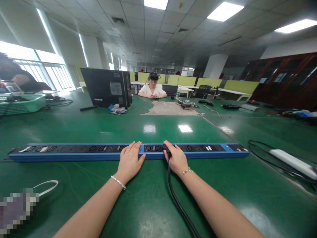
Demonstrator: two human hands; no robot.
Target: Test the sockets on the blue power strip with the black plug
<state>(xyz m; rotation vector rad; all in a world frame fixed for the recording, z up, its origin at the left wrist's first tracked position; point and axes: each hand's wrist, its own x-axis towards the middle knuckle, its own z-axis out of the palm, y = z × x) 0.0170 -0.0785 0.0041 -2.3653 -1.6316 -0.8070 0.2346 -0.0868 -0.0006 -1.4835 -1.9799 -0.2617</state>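
A long blue and black power strip point(74, 156) with rows of sockets lies across the green table. My left hand point(130, 162) rests on its middle part, palm down, fingers spread over the top and holding nothing. To the right, my right hand point(176, 158) is closed round a black plug at the strip's socket face; how deep the plug sits is hidden by the fingers. From the plug a thick black cable point(174, 195) runs down toward the bottom edge of the view.
Beyond the strip stand a black computer case point(106, 87) and grey gloves point(117, 109). A green basket point(27, 105) is at the left, a white power strip point(293, 162) with black cable at the right. A person point(153, 87) sits across the table point(119, 129).
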